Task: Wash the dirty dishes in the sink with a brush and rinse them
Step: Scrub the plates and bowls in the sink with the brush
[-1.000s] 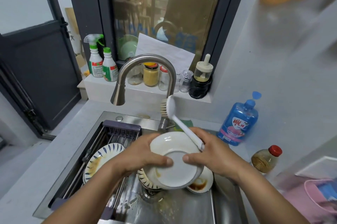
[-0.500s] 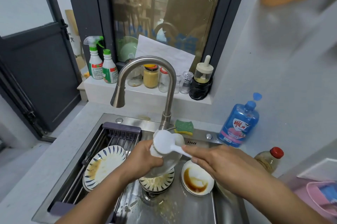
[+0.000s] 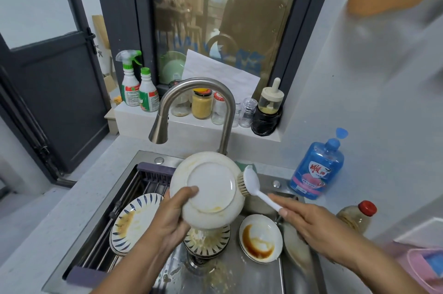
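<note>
Over the sink (image 3: 146, 156), left hand (image 3: 172, 217) holds plate (image 3: 211, 188), right hand (image 3: 309, 221) holds brush (image 3: 249, 183).

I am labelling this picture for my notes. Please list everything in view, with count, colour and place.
held plate: 1, white, over the sink, underside showing
brush: 1, white, bristles on that plate's right edge
striped dishes: 2, blue-white, in the sink
sauce dish: 1, white, brown stain, sink right
faucet: 1, steel, behind sink
detergent bottle: 1, blue, right of sink
cleaner bottles: 2, white-green, window ledge
left hand: 1, grips held plate
right hand: 1, holds brush handle
</note>
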Tool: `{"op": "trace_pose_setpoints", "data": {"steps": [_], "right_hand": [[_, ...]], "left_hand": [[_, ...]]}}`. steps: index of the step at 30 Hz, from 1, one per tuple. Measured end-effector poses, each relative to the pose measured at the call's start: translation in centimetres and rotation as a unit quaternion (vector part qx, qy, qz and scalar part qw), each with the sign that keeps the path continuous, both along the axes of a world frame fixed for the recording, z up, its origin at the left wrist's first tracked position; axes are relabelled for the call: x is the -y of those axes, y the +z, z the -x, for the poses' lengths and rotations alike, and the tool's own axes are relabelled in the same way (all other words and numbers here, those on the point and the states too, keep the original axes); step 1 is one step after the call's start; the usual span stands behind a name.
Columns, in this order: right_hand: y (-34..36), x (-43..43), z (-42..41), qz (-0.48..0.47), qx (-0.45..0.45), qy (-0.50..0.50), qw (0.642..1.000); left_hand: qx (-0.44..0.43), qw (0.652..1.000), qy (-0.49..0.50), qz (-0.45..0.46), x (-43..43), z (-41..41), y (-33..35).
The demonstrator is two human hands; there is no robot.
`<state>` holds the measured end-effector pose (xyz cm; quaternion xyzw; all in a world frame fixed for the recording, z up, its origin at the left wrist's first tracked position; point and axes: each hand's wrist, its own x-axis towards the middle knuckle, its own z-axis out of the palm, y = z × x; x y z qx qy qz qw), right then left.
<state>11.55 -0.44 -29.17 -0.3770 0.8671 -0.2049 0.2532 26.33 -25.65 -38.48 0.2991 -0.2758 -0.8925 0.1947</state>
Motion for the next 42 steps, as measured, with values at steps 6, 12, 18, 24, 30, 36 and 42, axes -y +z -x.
{"op": "trace_pose_setpoints", "data": {"steps": [6,12,18,24,30,36,42], "right_hand": [[-2.3,1.0,-4.3,-0.056,-0.102,0.020,0.993],[-4.0,1.3,-6.7,-0.127,-0.206,0.094,0.966],[-1.7,-0.1,-1.8,-0.049,-0.111,-0.012,0.993],[0.9,0.7,0.3,-0.040,-0.116,-0.027,0.992],[1.7,4.1,-4.7,-0.165,-0.192,0.136,0.958],[1.4,3.5,-2.0,-0.172,-0.180,0.071,0.966],[1.5,4.8,-4.2,-0.146,-0.157,0.121,0.969]], "left_hand": [[0.016,0.988,0.065,-0.142,-1.5,1.6,-0.3],[0.006,0.980,0.068,-0.188,-2.0,2.3,-0.4],[-0.051,0.979,0.013,-0.199,-1.2,0.8,-1.1],[-0.073,0.986,-0.097,-0.114,-0.7,-0.3,-1.4],[-0.052,0.993,-0.102,-0.024,-1.4,0.5,-0.7],[-0.045,0.996,-0.075,0.004,-0.7,0.4,-0.9],[-0.043,0.996,-0.074,-0.005,-1.3,1.1,-0.5]]}}
